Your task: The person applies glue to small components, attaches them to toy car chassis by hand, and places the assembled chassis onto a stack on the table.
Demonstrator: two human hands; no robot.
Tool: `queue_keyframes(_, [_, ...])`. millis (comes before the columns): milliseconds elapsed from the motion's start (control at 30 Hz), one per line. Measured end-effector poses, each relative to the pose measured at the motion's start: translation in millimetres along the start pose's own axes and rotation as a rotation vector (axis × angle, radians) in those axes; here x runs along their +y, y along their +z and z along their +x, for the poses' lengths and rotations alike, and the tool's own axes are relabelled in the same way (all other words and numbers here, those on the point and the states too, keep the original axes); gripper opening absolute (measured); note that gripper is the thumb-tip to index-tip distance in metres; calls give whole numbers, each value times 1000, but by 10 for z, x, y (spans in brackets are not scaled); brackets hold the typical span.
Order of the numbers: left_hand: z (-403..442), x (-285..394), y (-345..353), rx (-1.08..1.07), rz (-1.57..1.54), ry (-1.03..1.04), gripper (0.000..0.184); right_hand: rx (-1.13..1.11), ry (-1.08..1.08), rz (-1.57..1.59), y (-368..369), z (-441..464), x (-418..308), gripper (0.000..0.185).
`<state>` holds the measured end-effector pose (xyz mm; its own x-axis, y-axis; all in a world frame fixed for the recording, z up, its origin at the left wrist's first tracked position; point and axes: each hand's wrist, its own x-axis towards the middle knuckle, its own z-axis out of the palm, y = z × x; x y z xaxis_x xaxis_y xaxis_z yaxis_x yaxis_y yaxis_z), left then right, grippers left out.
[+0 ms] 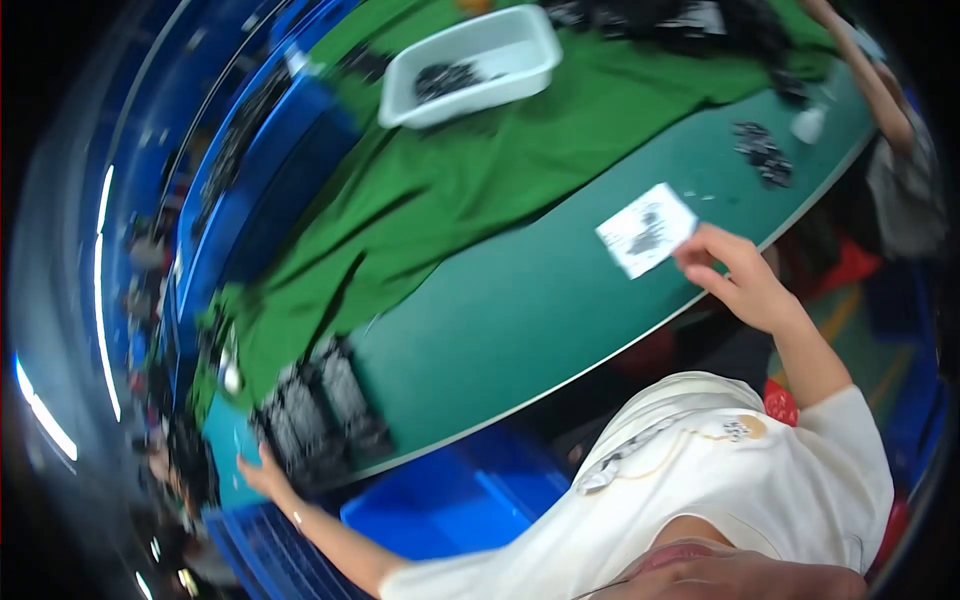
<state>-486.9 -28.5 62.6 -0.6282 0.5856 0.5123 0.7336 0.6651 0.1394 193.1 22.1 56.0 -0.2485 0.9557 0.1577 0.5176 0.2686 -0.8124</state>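
While the right hand bends its fingers at the edge of a white sheet, I cannot tell if it pinches the sheet or only touches it. The sheet is just past those fingertips, with dark marks or bits on it, too blurry to name. It looks like the piece being worked on now, and I would say it is not done yet. The left hand is well apart from the right one, with its fingers spread and nothing seen in its grasp. It is right beside some black packs, maybe touching the end one. Those packs are lined up side by side, so I guess that part is done. Between the two hands is the green table. Past the right hand, on the side away from the left, a dark pile lies loose, and it may be work left to do. Farther ahead of both hands is a crumpled green cloth, and on it sits a white tub with small dark bits inside. Those may be left to do too, but I cannot count them. Beyond the dark pile is another person's arm.
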Motion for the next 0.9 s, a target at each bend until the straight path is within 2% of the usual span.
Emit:
queue_keyframes(67, [-511,808,-193,248,-337,262,42,85,17,-130,-283,142,31,18])
queue_keyframes(133, [-1252,1694,-414,96,-675,336,28,291,-58,-184,-577,382,246,18])
queue_keyframes(167, [-1609,1837,-295,-98,-874,294,21,373,-69,-228,-716,547,412,18])
queue_keyframes(200, [-1949,2185,-399,-17,-693,581,18,456,-85,-271,-862,729,587,18])
queue_keyframes(267, [-2538,2663,-459,-322,-925,527,17,381,184,119,-1126,1169,869,22])
queue_keyframes(333, [-2898,3077,-570,-442,-1136,355,19,446,252,471,-1246,1645,1184,33])
queue_keyframes(400, [-3156,3378,-367,-472,-1296,251,20,681,268,270,-1296,2074,1443,44])
queue_keyframes(433, [-3141,3444,-332,-287,-1080,466,19,789,272,170,-1346,2300,1498,49])
queue_keyframes(467, [-3137,3460,-328,-107,-837,652,17,771,289,111,-1470,2457,1590,63])
queue_keyframes(500, [-3148,3434,-345,-205,-859,544,16,862,331,196,-1452,2566,1597,63])
queue_keyframes(533, [-3144,3432,-365,-190,-859,587,16,834,356,314,-1440,2581,1476,69])
queue_keyframes(567, [-3117,3438,-377,-173,-849,626,16,731,361,334,-1539,2720,1686,67])
queue_keyframes(600, [-3091,3437,-383,-159,-836,666,16,748,397,381,-1560,2851,1786,61])
queue_keyframes(667, [-3113,3458,-372,-159,-855,617,16,768,339,376,-1577,2933,1875,47])
queue_keyframes(733, [-3078,3443,-366,-161,-868,600,16,845,416,559,-1524,2918,1825,38])
queue_keyframes(767, [-3073,3433,-375,-167,-870,605,16,806,300,766,-1415,2778,1703,23])
queue_keyframes(800, [-3095,3429,-369,-186,-884,618,16,592,155,876,-1311,2558,1576,12])
queue_keyframes(867, [-3097,3406,-359,-187,-901,648,12,428,220,817,-999,2019,902,9])
queue_keyframes(900, [-3097,3394,-368,-269,-952,607,9,194,180,763,-949,1821,845,12])
